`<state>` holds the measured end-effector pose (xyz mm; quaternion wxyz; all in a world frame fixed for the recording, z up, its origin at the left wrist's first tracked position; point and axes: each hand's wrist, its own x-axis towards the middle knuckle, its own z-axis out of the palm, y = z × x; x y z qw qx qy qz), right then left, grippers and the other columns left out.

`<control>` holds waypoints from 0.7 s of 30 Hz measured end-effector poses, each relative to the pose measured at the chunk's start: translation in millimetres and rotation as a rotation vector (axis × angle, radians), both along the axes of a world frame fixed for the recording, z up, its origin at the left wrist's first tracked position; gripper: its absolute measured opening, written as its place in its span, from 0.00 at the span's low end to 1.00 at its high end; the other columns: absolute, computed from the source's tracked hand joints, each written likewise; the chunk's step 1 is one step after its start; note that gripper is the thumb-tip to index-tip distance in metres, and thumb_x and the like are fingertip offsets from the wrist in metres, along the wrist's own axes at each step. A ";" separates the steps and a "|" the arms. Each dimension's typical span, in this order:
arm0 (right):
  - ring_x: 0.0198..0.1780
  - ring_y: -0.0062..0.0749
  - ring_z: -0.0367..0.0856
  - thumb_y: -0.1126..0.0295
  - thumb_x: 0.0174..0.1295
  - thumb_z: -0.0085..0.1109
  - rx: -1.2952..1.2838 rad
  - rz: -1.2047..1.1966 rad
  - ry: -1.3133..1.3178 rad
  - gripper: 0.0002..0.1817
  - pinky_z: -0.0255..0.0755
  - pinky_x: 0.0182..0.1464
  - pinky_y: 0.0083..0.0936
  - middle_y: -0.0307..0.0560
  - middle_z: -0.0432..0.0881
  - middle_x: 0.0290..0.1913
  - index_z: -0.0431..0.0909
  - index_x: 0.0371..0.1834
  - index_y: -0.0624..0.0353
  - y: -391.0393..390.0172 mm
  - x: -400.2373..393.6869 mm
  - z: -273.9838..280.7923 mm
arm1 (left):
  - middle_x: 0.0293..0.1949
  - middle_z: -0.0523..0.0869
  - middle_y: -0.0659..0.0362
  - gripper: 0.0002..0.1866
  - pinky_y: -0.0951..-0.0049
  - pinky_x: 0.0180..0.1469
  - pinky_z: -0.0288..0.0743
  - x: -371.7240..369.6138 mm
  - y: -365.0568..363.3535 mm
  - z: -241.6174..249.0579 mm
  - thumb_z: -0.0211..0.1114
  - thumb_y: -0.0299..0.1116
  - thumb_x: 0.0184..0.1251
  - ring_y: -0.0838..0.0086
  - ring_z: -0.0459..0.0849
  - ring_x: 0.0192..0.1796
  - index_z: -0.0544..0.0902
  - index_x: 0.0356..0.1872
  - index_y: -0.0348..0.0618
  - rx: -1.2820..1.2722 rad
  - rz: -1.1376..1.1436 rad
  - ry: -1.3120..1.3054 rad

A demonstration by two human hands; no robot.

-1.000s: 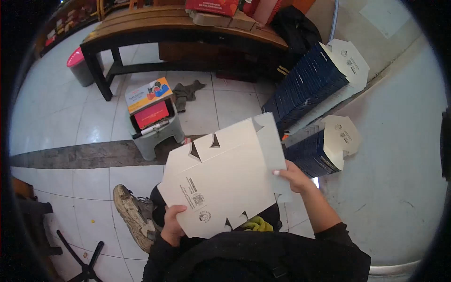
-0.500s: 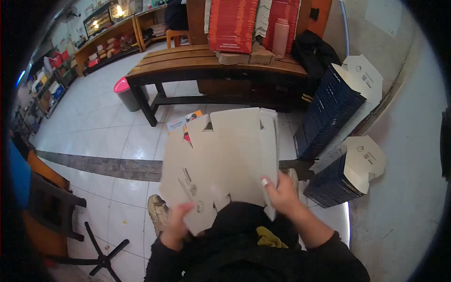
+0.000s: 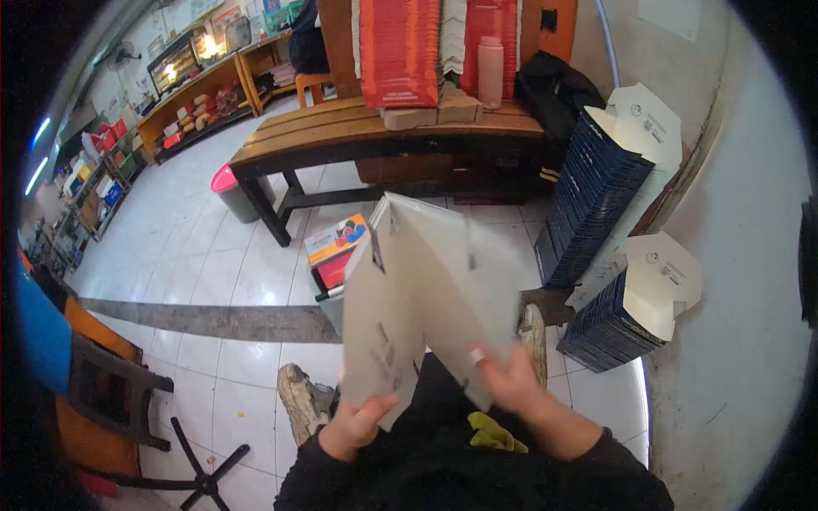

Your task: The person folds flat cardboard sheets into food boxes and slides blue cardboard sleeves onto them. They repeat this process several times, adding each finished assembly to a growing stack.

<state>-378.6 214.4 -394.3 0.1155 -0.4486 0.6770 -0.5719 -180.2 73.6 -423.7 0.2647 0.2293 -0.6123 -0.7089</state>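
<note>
Two edges suit: my left fingers [image 3: 376, 410] clamp card [image 3: 383, 298], seven o'clock; right fingers [image 3: 503, 379], five. Probably light, stiffish.

Base: State the light level.
Remote: I read moderate indoor light. Warm lamps [image 3: 208, 37] glow at upper left; strip lights [image 3: 36, 175] show at the far left edge. Pale glare lies on the tile floor [image 3: 183, 266]; shadow fills the space beneath the bench [image 3: 311, 134].
Base: State the sharpness.
Remote: I find blur on the right hand [image 3: 513, 381] and on the right panel of the pale cardboard [image 3: 479, 277]. Wide-angle distortion curves the floor's joints toward the edges. Black vignetting covers all four corners.
</note>
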 end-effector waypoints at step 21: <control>0.33 0.33 0.70 0.73 0.46 0.57 0.446 0.004 1.011 0.24 0.71 0.32 0.22 0.39 0.75 0.35 0.79 0.52 0.63 69.8 -13.0 -29.2 | 0.63 0.72 0.52 0.37 0.50 0.67 0.60 -60.4 58.0 39.9 0.72 0.45 0.49 0.51 0.65 0.68 0.73 0.61 0.41 -1.620 -0.062 -0.323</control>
